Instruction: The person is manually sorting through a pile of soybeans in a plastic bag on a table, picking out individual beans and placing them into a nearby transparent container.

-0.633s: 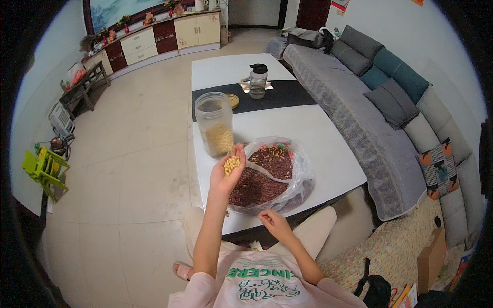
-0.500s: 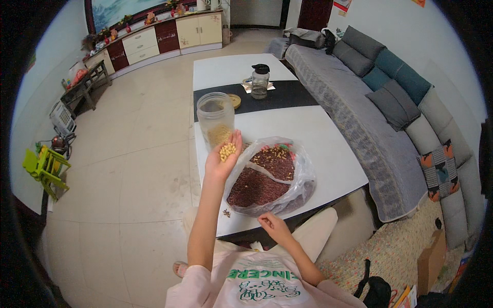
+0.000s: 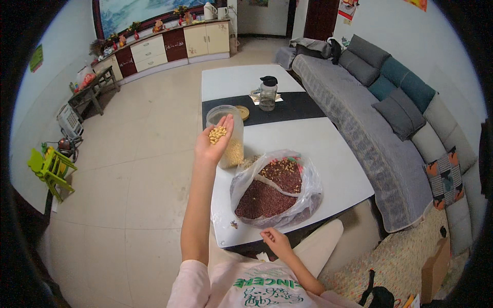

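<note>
My left hand [image 3: 214,143] is raised palm up beside the jar, cupping a small heap of yellow soybeans [image 3: 217,134]. Partly behind it stands a tall clear plastic jar [image 3: 238,131], lidless, with more yellow beans in its lower part. To its right lies an open clear plastic bag [image 3: 310,186] of small dark red beans [image 3: 264,199]; a fold of plastic crosses them, and yellow beans are scattered on the far part. At the table's near edge, in front of the bag, my right hand [image 3: 276,242] is closed with curled fingers; any content is hidden.
The white table [image 3: 346,177] has a black band across it, holding a round yellowish lid [image 3: 243,112] and a black-capped bottle [image 3: 268,95]. A few small bits [image 3: 234,225] lie by the bag. A long grey sofa [image 3: 354,123] runs along the right.
My left hand, still cupping the soybeans, has moved slightly left and up relative to the jar, uncovering more of its beans. My right hand stays by the near edge. The whole view has shifted a little.
</note>
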Demonstrator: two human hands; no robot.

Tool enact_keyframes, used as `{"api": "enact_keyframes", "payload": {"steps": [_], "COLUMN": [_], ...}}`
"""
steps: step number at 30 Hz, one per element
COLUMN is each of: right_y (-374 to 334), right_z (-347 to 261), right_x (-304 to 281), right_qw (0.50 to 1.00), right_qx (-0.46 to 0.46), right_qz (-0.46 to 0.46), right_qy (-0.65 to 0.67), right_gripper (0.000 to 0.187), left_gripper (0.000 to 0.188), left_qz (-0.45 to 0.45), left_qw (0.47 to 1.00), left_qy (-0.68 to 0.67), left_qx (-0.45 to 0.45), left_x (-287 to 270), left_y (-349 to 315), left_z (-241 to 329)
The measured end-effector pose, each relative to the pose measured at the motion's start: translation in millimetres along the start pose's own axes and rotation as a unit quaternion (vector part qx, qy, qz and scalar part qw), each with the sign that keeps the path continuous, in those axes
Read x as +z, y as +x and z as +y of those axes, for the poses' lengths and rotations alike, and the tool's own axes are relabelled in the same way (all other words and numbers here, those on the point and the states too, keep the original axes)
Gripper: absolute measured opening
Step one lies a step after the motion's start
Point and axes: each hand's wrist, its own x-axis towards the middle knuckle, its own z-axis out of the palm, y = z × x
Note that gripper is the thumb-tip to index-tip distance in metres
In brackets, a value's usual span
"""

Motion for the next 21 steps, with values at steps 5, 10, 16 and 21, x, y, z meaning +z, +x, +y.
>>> {"api": "enact_keyframes", "payload": {"steps": [5, 10, 16, 21], "right_y": [-3.1, 0.2, 3.3, 5.9], "right_z": [8.9, 8.5, 13.6, 15.3], "right_x": [6.9, 8.0, 6.9, 6.2], "right_qw": [1.0, 0.999, 1.0, 0.997], "right_qx": [0.005, 0.007, 0.002, 0.025], "right_qz": [0.017, 0.029, 0.026, 0.014], "right_qy": [0.002, -0.012, 0.016, 0.065], "right_gripper": [0.022, 0.022, 0.021, 0.021], "left_gripper": [0.041, 0.042, 0.043, 0.041], "left_qz": [0.016, 0.04, 0.063, 0.092], "left_qw": [1.0, 0.998, 0.996, 0.993], "left_qy": [0.01, 0.028, 0.042, 0.053], "left_qx": [0.022, 0.039, 0.043, 0.052], "left_x": [8.5, 9.4, 6.3, -1.5], "left_y": [4.8, 23.9, 43.6, 54.4], "left_z": [8.9, 20.5, 27.6, 31.2]}}
